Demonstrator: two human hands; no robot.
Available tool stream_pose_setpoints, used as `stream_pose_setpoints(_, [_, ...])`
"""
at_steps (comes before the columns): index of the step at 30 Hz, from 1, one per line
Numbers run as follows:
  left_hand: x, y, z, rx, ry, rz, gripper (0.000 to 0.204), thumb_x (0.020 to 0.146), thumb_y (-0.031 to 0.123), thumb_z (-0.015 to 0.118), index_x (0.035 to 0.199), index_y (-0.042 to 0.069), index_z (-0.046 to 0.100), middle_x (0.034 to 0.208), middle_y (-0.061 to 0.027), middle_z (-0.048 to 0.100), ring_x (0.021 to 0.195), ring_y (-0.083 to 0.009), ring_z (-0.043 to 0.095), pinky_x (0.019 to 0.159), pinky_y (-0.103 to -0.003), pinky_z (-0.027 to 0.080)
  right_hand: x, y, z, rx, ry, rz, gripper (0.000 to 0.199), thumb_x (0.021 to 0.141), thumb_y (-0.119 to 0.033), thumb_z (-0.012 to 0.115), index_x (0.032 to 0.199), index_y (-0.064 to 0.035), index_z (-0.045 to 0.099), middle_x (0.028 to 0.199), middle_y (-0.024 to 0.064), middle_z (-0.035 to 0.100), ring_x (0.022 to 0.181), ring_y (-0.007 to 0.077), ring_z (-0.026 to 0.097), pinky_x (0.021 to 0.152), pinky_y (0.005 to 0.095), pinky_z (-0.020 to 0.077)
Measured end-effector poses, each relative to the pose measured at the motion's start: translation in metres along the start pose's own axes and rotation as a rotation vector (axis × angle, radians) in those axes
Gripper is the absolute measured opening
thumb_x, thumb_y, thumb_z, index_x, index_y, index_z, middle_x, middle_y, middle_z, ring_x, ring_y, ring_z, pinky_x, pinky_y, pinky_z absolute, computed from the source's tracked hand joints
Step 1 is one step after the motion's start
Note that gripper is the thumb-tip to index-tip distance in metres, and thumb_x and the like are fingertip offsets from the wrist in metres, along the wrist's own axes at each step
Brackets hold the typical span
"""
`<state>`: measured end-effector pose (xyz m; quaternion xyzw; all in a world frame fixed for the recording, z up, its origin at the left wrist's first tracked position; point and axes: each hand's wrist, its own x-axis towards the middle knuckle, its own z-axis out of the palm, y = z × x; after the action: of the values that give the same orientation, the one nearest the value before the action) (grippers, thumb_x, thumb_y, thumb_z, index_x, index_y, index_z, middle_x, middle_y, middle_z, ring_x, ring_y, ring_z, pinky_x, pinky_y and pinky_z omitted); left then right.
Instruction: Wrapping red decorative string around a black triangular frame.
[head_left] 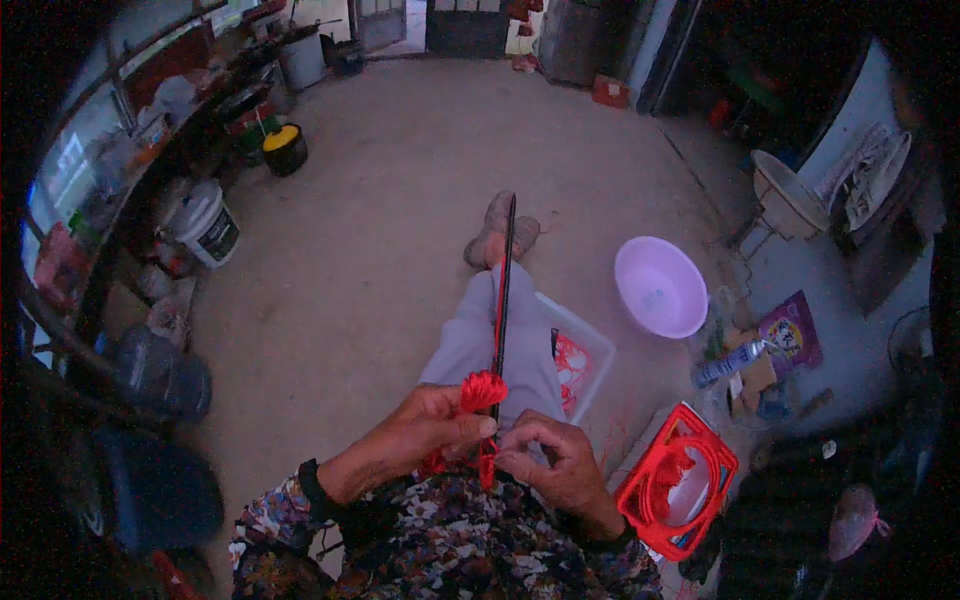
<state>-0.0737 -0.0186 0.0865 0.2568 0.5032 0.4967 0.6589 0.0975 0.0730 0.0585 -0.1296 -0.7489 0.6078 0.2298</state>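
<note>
My left hand (pixel 435 415) is closed around a bundle of bright red cord (pixel 483 391), its looped end fanning out above my fingers. By the thumb passes a long, thin black strip (pixel 505 290) with a red line along one side, reaching out over my legs toward my shoes. My right hand (pixel 555 458) is curled close by, thumb and forefinger pinched at a short red cord end (pixel 487 466) that hangs below the strip. Exactly how cord and strip join is hidden by my fingers.
A clear plastic tub (pixel 590 345) with red strands stands right of my legs. Farther right are a lilac basin (pixel 660 287), a spray can (pixel 728 364), a purple bag (pixel 790 333) and a red frame-shaped piece (pixel 640 500). A white bucket (pixel 205 224) stands left.
</note>
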Motion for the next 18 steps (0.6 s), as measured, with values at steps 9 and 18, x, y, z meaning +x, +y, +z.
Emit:
stream_pose_setpoints(9, [-0.005,-0.008,-0.014,-0.078,-0.055,-0.005,0.022,0.083,0.017,0.060,0.101,0.005,0.056,0.060,0.0060,0.047,0.050,-0.0029,0.040,0.045,-0.018,0.029,-0.002,0.002,-0.001,0.370,0.110,0.278,0.009,0.079,-0.010,0.061,0.082,-0.0024,0.057,0.077,0.0027,0.056,0.073,0.0100,0.052,0.067,0.0226,0.0407])
stream_pose_setpoints(18, [-0.003,-0.015,-0.010,0.002,-0.014,0.020,0.023,0.083,0.020,0.060,0.100,0.005,0.056,0.063,0.0067,0.048,0.052,-0.0015,0.040,0.045,-0.018,0.029,0.001,-0.031,0.012,-0.381,-0.062,0.143,0.013,0.077,-0.013,0.064,0.083,-0.0040,0.057,0.074,0.0105,0.057,0.064,0.0207,0.057,0.059,0.0300,0.0444])
